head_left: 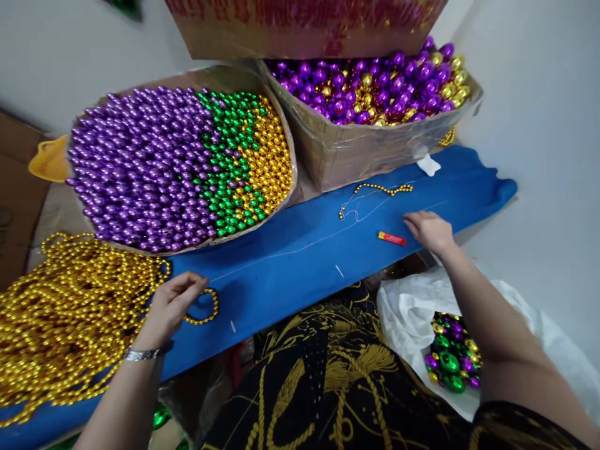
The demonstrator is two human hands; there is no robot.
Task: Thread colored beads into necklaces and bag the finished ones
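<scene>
My left hand [174, 303] is closed in a pinch at the left of the blue cloth [281, 275]. A short gold bead strand [216, 305] curves out from under its fingers. From its fingertips a thin white thread [281, 254] runs across the cloth towards the right. My right hand [430, 231] has its fingers bent together near that thread; what they pinch, if anything, is too small to make out. Just left of it lies a small red and yellow stick-like object [392, 238]. Farther back, another gold bead strand [382, 188] lies with loose thread.
A box [293, 156] of purple, green and gold beads stands behind the cloth. Beside it is a carton [347, 153] of larger purple and gold beads. Gold bead strands [79, 312] are heaped at left. A white bag [403, 306] with beads sits low at right.
</scene>
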